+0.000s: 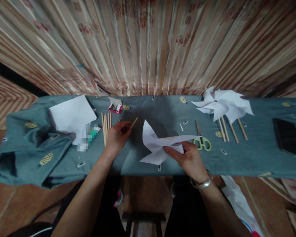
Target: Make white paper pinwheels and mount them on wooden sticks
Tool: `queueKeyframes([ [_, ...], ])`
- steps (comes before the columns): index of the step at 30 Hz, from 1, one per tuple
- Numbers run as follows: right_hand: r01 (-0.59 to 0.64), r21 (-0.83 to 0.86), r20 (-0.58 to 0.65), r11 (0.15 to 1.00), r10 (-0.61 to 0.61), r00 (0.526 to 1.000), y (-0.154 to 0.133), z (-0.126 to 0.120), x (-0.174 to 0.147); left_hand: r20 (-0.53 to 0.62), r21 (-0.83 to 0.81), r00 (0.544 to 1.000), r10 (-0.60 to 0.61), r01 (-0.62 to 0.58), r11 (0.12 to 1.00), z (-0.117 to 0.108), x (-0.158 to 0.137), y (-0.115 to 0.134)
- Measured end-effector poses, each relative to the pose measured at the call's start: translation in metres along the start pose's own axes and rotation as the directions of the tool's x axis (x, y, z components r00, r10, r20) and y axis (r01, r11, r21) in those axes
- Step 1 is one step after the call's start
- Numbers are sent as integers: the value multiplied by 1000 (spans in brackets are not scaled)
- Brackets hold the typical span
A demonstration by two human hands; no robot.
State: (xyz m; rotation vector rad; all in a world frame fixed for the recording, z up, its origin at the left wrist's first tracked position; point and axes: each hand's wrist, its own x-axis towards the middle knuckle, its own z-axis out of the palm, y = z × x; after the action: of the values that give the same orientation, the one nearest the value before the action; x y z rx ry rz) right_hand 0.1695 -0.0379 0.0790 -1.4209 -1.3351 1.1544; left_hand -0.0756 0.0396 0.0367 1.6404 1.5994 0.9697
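Gripping a stick (134, 123) in the left hand (117, 135) and pinching a pinwheel (158, 143) at its centre in the right hand (190, 159), towards the surface's (133, 166) near edge, possibly risking unfolding through a slackened pinch.

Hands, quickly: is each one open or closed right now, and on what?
Left hand: closed, holding a stick.
Right hand: closed, pinching a paper pinwheel near its middle.
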Motion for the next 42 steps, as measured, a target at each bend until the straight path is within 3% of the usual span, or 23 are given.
queueKeyframes([
  [2,31,-38,-10,999,-32,999,-3,0,-5,50,-211,998,-34,43,977,8,-8,10],
  [5,132,-136,-3,982,-134,991,-8,-1,-15,156,-394,986,-56,114,912,16,-23,30],
  [10,459,-275,67,845,-460,886,-12,-3,-26,259,-393,966,-11,116,912,17,-40,55],
  [14,572,-318,110,756,-570,814,-13,-6,-27,293,-388,956,14,106,916,21,-45,59],
  [19,587,-337,82,736,-598,797,-14,-10,-26,292,-462,956,40,104,881,23,-48,58],
  [26,579,-302,21,757,-602,798,-13,-8,-25,194,-477,981,-14,107,873,27,-53,62],
  [31,548,-252,8,797,-565,825,-13,-8,-25,155,-447,988,29,43,893,26,-56,66],
  [42,534,-262,7,804,-552,834,-14,-8,-25,81,-431,991,104,-59,901,23,-59,62],
])
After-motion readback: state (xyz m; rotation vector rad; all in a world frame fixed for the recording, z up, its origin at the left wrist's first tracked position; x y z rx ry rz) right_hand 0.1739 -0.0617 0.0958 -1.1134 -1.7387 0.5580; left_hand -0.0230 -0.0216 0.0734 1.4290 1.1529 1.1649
